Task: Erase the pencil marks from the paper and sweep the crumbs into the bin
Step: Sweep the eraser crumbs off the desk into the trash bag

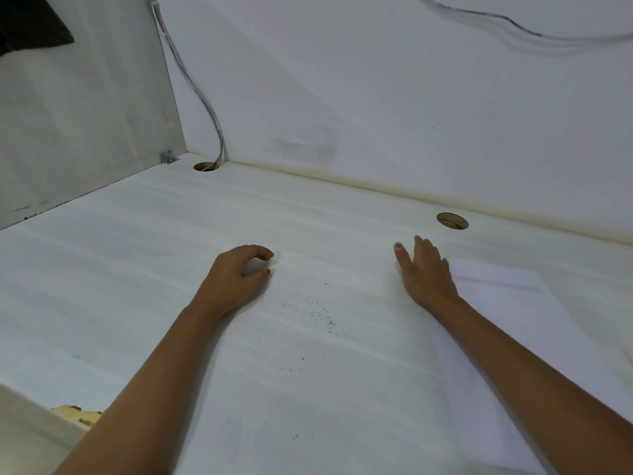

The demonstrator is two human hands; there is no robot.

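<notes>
A white sheet of paper point(308, 389) lies on the white desk point(102, 269) in front of me. Dark eraser crumbs point(317, 311) are scattered over its middle, with a few more specks nearer to me. My left hand point(236, 279) rests at the paper's far left corner, fingers and thumb curled round a small white eraser point(255, 266) that barely shows. My right hand point(426, 274) lies flat on the paper's far right part with straight fingers, holding nothing.
A second white sheet point(503, 282) lies under and to the right of my right arm. Two round cable holes point(452, 221) point(205, 166) sit near the back wall, a cable point(205, 97) running into the left one. A side panel point(68, 149) closes the desk's left.
</notes>
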